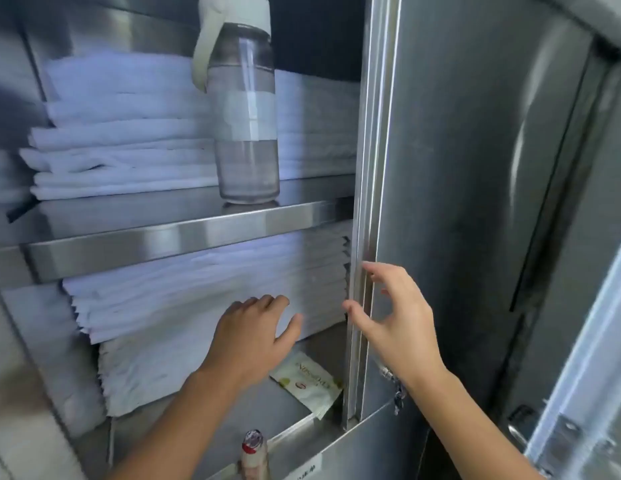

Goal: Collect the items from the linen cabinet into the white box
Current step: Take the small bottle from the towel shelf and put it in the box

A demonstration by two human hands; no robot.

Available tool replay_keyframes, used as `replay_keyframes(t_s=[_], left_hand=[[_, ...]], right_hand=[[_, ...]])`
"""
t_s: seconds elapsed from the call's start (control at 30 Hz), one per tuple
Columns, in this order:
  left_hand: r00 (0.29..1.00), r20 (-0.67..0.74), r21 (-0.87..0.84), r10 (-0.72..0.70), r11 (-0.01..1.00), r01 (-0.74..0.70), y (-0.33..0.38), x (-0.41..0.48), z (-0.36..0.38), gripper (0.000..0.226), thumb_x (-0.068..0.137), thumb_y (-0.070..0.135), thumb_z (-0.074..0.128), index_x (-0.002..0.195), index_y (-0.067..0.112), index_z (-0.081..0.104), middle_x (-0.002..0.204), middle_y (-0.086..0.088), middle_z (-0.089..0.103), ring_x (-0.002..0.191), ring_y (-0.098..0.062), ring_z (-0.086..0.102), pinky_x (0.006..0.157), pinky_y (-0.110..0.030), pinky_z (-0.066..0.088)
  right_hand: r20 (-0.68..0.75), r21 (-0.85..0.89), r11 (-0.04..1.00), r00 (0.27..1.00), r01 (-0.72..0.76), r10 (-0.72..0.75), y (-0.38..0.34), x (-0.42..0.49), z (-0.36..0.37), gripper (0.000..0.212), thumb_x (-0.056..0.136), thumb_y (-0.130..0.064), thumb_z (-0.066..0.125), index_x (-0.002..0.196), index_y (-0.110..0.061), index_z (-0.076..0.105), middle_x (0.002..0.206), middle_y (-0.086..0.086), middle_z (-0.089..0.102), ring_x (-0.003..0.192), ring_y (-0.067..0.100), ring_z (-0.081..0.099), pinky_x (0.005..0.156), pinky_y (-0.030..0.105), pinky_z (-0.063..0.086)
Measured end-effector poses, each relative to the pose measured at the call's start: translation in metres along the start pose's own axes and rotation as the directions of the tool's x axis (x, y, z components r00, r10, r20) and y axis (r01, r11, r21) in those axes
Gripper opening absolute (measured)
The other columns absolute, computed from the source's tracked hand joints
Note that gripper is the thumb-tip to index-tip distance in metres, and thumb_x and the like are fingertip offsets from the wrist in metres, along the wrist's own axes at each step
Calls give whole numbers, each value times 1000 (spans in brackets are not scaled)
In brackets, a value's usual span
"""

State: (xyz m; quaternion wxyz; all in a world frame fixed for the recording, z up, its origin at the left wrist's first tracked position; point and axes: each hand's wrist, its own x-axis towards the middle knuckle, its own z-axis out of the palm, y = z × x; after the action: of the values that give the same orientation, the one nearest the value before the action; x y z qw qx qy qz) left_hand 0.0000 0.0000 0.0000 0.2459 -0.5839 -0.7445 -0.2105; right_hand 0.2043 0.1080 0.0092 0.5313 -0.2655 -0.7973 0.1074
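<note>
A: Head view. What stands on the shelf (184,237)?

B: Clear water bottle (245,112), upright, near the shelf's front edge, white lid on. Behind it, white towels (122,133) stacked on the shelf, reaching left and right of the bottle.

A: Under the shelf?

B: Folded white linen (198,289), packed close up beneath the shelf. Lower down under the shelf, towards its right end: a white-and-green packet (307,382), lying flat on the cabinet floor beside the linen. Further forward of the shelf, at the bottom of the view: a small bottle (255,452) with a red-and-white top, upright, blurred.

A: And the left hand (257,337)?

B: Below the shelf, laid against the front of the linen. Fingers close together and slightly bent, thumb splayed to the right. Grips nothing. Packet just past the heel of the hand; contact there cannot be told.

A: The right hand (392,323)?

B: Below shelf level, off the shelf's right end, at the edge of the steel door (475,168). Fingers spread apart, forefinger tip on the door edge, thumb on the shelf side of that edge. Not closed round it. Holds nothing.
</note>
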Motion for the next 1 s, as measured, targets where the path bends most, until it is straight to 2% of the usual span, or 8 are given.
replay_keyframes(t_s=[0.07,0.13,0.23,0.37,0.57,0.67,0.9,1.0], left_hand=[[1000,-26,-42,8,999,-9,4,8,-2,48,91,54,34,102,22,67,86,6,70,73,-23,63,67,-34,47],[999,-35,-59,12,998,-14,7,14,-1,47,91,54,33,101,23,67,84,7,69,72,-21,61,66,-32,45],[998,-52,-86,30,996,-35,8,19,1,47,91,55,32,101,24,66,84,7,68,73,-21,61,67,-33,47],[997,-75,-128,12,992,-21,1,21,7,46,90,55,32,99,24,66,82,7,68,71,-23,60,65,-33,46],[998,-60,-190,27,981,-38,-3,26,20,51,90,55,31,104,22,66,85,5,69,75,-24,61,68,-34,48],[997,-64,-203,46,977,-58,-2,28,24,50,90,55,32,104,21,67,84,5,70,74,-24,62,67,-34,47],[995,-59,-213,80,973,-91,7,36,31,47,90,54,34,102,23,66,85,6,70,74,-24,62,66,-34,47],[994,-56,-212,96,972,-106,11,35,35,46,90,54,35,102,24,67,85,7,70,73,-23,62,64,-33,47]], right_hand=[[-43,23,999,998,-38,39,4,3,-3,71,82,-33,84,144,-27,51,143,-14,51,133,4,46,111,32,45],[-15,23,995,995,-95,96,8,6,-2,89,79,-35,87,154,-29,39,159,-13,35,147,4,29,121,26,30],[19,-10,980,980,-198,198,15,8,10,110,75,-42,89,161,-34,21,169,-17,12,154,1,12,121,23,14],[9,42,960,961,-275,275,21,8,23,114,75,-41,90,162,-35,17,170,-20,9,152,-4,11,123,27,17],[-6,38,961,962,-273,273,23,4,23,113,74,-43,89,161,-39,17,169,-23,11,154,-3,13,125,34,22],[-11,37,964,964,-264,264,22,5,24,113,74,-43,89,159,-43,15,169,-23,11,153,-4,14,125,33,23],[-15,6,969,969,-248,248,30,7,25,112,75,-44,88,161,-39,17,169,-23,13,154,0,17,122,29,22],[-7,25,967,967,-254,254,37,9,21,112,76,-41,89,162,-39,17,168,-25,11,153,-4,15,122,28,22]])
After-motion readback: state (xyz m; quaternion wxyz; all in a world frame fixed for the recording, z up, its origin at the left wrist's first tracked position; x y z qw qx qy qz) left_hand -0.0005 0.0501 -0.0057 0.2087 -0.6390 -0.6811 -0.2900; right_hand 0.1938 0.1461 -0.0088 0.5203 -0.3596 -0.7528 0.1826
